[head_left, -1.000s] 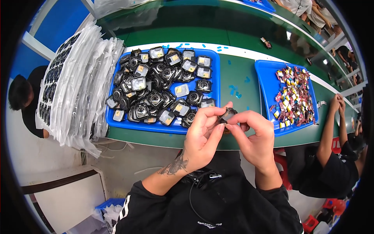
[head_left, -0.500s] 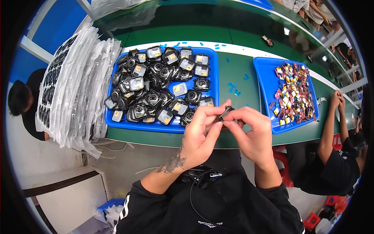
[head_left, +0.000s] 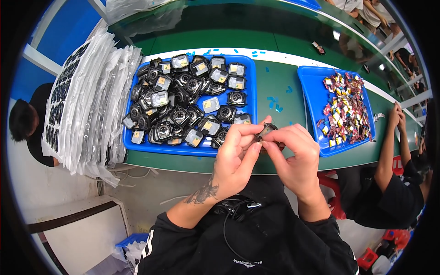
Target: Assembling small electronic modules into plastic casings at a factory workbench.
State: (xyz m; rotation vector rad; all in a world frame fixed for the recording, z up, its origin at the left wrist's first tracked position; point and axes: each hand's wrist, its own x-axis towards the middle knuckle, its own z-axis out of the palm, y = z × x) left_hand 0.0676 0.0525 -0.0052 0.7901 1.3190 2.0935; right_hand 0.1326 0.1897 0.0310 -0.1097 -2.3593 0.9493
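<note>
Over the table's near edge, both my hands work at a small dark watch case [head_left: 267, 130]. My left hand [head_left: 238, 156] grips the case between thumb and fingers. From the other side, my right hand [head_left: 298, 158] pinches at the case's right edge with thumb and forefinger. A reddish-brown bit [head_left: 280, 145] shows beneath my right fingers; its kind is hidden. Beyond my left hand stands a blue tray [head_left: 253, 91] heaped with black watch cases [head_left: 178, 114], some showing a pale inside with a yellowish patch, others a round back.
At right, another blue tray [head_left: 311, 110] holds a pile of small red, yellow and white parts [head_left: 343, 107]. Bagged sheets of dark parts [head_left: 98, 101] stack at far left. Blue scraps [head_left: 273, 101] lie on the green table [head_left: 279, 80]. A co-worker's arms [head_left: 392, 137] rest at right.
The case between my fingers has tilted, so more of its inside shows. My right fingers have shifted slightly along its edge; the trays have not moved.
</note>
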